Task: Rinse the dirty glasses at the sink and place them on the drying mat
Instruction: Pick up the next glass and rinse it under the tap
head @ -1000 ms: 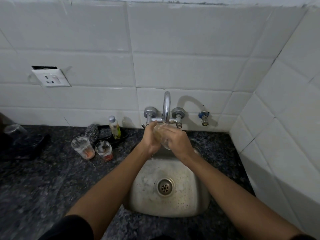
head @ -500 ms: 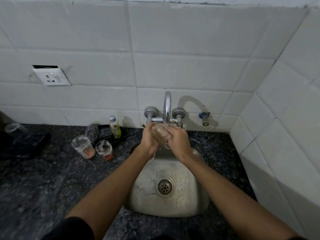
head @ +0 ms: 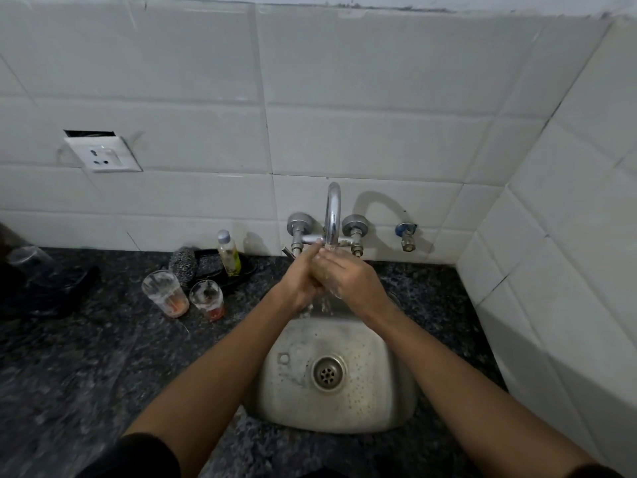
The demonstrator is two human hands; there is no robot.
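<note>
Under the chrome tap both my hands wrap a clear glass that is mostly hidden between them. My left hand grips it from the left and my right hand covers it from the right. Water runs off them into the steel sink. Two dirty glasses with reddish residue stand on the dark counter to the left: a larger one and a smaller one. A dark mat with an upturned clear glass lies at the far left.
A steel scrubber and a small soap bottle sit on a black tray behind the dirty glasses. A white tiled wall closes the right side. A wall socket hangs upper left. A small valve sticks out right of the tap.
My hands have shifted around the glass under the tap; the right hand now covers more of it, and water spills down into the sink.
</note>
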